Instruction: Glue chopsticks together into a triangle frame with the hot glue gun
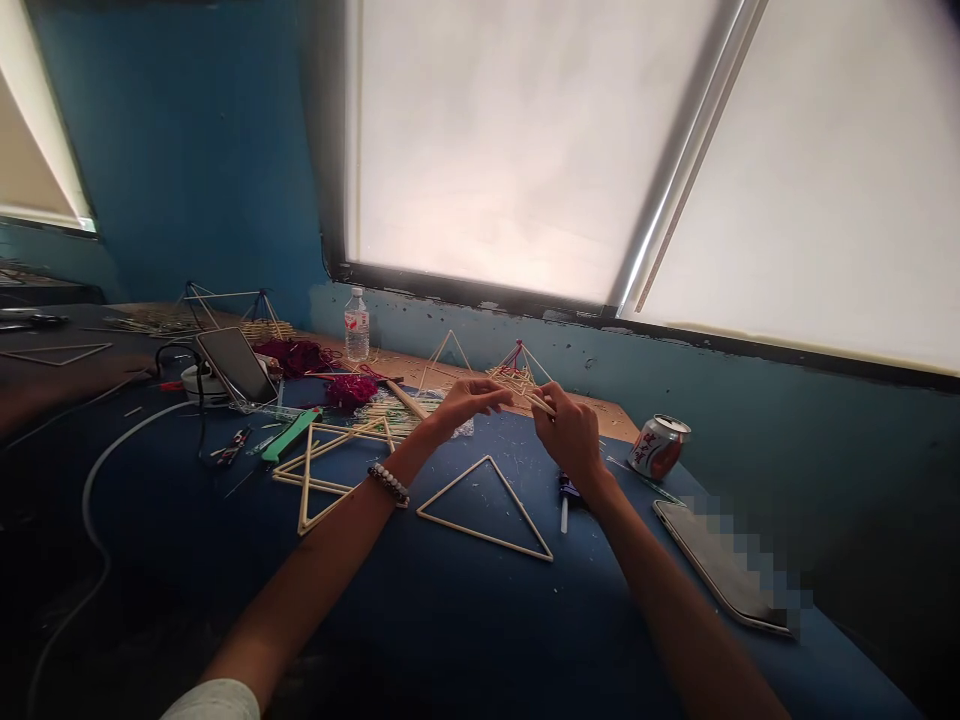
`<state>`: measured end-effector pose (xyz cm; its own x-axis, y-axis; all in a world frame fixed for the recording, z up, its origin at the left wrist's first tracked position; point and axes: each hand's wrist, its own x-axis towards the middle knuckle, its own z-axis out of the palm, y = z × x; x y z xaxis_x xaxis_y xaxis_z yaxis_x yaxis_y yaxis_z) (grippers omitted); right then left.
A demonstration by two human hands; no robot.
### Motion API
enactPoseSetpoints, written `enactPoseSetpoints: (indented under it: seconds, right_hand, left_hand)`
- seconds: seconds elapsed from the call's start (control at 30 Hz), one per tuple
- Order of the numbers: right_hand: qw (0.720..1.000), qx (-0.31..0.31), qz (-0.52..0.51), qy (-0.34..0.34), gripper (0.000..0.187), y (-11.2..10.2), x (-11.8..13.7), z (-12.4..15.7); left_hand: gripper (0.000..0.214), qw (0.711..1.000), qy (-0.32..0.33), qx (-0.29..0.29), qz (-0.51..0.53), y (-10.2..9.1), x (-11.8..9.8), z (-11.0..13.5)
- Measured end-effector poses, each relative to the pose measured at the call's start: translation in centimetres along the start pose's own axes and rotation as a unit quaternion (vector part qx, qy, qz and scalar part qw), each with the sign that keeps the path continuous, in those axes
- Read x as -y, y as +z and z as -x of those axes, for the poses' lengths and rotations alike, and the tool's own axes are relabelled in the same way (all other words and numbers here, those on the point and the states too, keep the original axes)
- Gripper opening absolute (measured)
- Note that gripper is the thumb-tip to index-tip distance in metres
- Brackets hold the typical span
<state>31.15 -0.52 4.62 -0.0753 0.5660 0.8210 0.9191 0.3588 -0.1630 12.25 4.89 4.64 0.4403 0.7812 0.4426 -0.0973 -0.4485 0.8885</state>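
Note:
My right hand (570, 430) is closed around pale thin wooden sticks (541, 404), whose ends point toward my other hand. My left hand (474, 400), with a beaded bracelet (388, 484) at the wrist, pinches its fingertips together just left of those sticks. Whatever lies between these fingertips is too small to make out. Below the hands, a triangle of sticks (523, 507) lies flat on the blue tabletop (480, 640). More stick triangles (307, 470) overlap to the left, partly hidden behind my left forearm.
A green utility knife (292, 435), dark red yarn (352, 390) and a propped phone (236, 365) lie left. A water bottle (357, 328) and stick frames (519, 362) stand behind. At right are a can (659, 446) and a phone (720, 565). Another person's blurred arm (75, 390) reaches in far left.

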Motion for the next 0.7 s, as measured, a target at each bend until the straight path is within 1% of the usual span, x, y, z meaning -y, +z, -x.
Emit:
enactPoseSetpoints:
  seconds: [0.07, 0.13, 0.2, 0.3, 0.37, 0.43, 0.47, 0.53, 0.63, 0.7]
  right_hand:
    - [0.997, 0.036, -0.009, -0.062, 0.038, 0.2, 0.5, 0.3]
    - [0.986, 0.09, -0.022, -0.141, 0.043, 0.5, 1.2, 0.7]
    - [0.966, 0.146, -0.03, -0.213, 0.037, 0.9, 2.2, 1.3]
    - [0.932, 0.211, -0.03, -0.293, 0.027, 1.3, 3.9, 2.2]
    - [0.909, 0.251, -0.03, -0.332, 0.032, 1.3, 5.0, 2.8]
    - [0.892, 0.286, -0.027, -0.348, 0.039, 1.3, 5.9, 3.2]
    - [0.886, 0.302, -0.025, -0.351, 0.039, 1.2, 6.2, 3.3]
    - [0.876, 0.328, -0.03, -0.353, 0.033, 1.2, 6.6, 3.5]
    - [0.871, 0.339, -0.057, -0.35, 0.026, 1.4, 6.6, 3.6]
    - [0.876, 0.331, -0.069, -0.344, 0.025, 1.5, 6.4, 3.6]
  left_hand:
    - [0.04, 0.998, 0.011, -0.06, 0.022, -0.2, 0.2, -0.3]
    - [0.041, 0.994, 0.018, -0.095, 0.041, -0.2, 0.2, -0.4]
    - [0.041, 0.993, 0.019, -0.109, 0.049, -0.2, 0.1, -0.5]
    - [0.041, 0.991, 0.022, -0.12, 0.049, -0.1, 0.0, -0.4]
    - [0.04, 0.991, 0.028, -0.125, 0.05, -0.1, -0.1, -0.4]
    - [0.038, 0.99, 0.033, -0.13, 0.051, -0.2, -0.1, -0.4]
    - [0.037, 0.989, 0.032, -0.131, 0.052, -0.3, -0.1, -0.4]
    - [0.036, 0.989, 0.028, -0.133, 0.052, -0.3, -0.2, -0.4]
    - [0.037, 0.989, 0.021, -0.135, 0.047, -0.2, -0.4, -0.3]
    - [0.037, 0.99, 0.019, -0.135, 0.04, -0.2, -0.4, -0.3]
